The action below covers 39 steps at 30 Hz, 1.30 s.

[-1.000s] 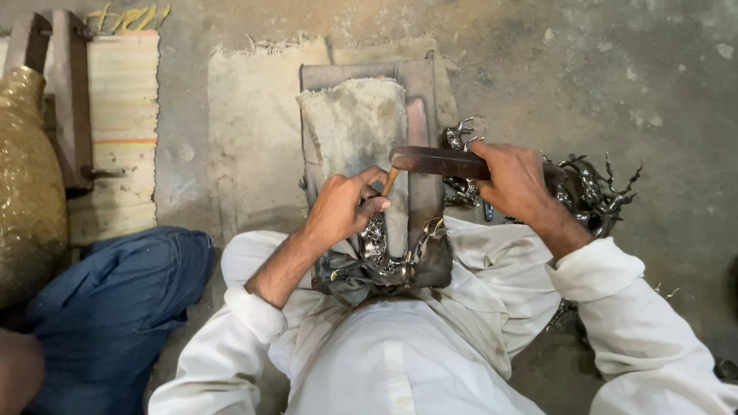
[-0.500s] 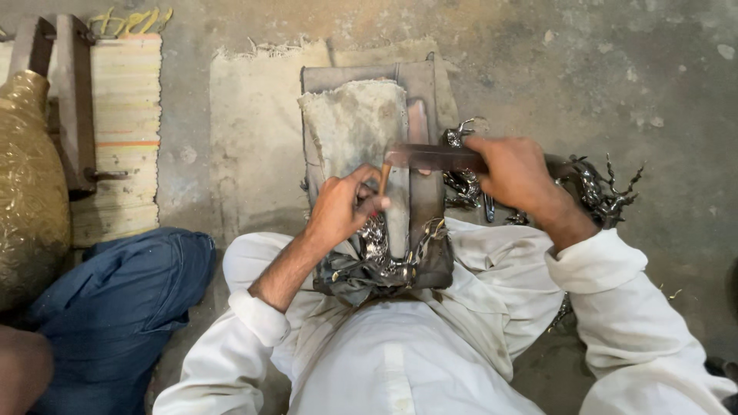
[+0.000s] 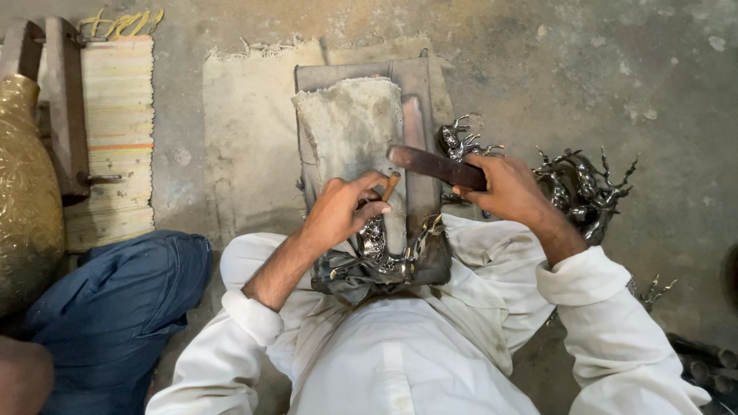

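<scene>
Chisel (image 3: 390, 187) in left hand (image 3: 342, 211) grip, under right hand's (image 3: 503, 188) hammer (image 3: 434, 165).

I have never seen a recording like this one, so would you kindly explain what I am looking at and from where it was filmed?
There is no machine here: a person in white sleeves sits on the ground, and a camera worn on the head looks straight down at the two bare hands. The left hand pinches a small brown-handled tool against a shiny metal figurine resting on a worn cloth-covered block in the lap. The right hand has its grip closed on a dark flat bar, raised above the tool. More shiny figurines lie on the concrete floor to the right. At left sits a patterned brass vessel, and someone else's blue-clad knee shows.
</scene>
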Available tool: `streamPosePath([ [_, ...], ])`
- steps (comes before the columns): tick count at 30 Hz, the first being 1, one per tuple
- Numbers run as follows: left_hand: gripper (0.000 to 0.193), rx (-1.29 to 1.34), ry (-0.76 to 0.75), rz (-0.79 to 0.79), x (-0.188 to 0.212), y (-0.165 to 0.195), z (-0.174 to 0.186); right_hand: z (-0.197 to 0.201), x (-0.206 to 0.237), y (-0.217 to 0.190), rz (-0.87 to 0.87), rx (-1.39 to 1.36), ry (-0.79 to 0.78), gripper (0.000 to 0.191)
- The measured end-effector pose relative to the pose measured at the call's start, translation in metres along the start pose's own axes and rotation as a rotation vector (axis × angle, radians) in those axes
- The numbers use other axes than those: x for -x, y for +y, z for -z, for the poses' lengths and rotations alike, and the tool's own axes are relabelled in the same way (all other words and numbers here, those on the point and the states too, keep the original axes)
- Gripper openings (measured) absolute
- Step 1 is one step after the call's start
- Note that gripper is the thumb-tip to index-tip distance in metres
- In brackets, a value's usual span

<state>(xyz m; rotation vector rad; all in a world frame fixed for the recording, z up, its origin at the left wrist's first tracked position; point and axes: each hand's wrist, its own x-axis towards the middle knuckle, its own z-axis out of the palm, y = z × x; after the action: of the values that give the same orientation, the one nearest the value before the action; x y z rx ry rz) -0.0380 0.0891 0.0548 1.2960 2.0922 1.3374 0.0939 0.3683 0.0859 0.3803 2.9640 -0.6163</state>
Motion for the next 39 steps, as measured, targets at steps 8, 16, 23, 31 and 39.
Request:
streamPosePath([
  [8, 0.033, -0.122, -0.001, -0.039, 0.003, 0.006, -0.004, -0.028, 0.007, 0.014, -0.022, -0.690, 0.306, 0.027],
  [16, 0.030, -0.151, 0.012, -0.091, 0.002, 0.006, -0.004, -0.013, 0.020, 0.008, 0.116, 0.051, 0.310, 0.031],
  [23, 0.031, -0.136, 0.026, -0.092, 0.002, 0.006, -0.005, -0.006, 0.017, -0.001, 0.147, 0.041, 0.288, 0.033],
  [31, 0.031, -0.160, -0.013, -0.048, 0.000, 0.007, -0.004, -0.008, 0.016, -0.002, 0.073, -0.074, 0.314, 0.023],
  [39, 0.031, -0.133, 0.021, -0.114, -0.001, 0.007, -0.005, -0.012, 0.019, 0.003, -0.235, -0.328, 0.227, 0.026],
])
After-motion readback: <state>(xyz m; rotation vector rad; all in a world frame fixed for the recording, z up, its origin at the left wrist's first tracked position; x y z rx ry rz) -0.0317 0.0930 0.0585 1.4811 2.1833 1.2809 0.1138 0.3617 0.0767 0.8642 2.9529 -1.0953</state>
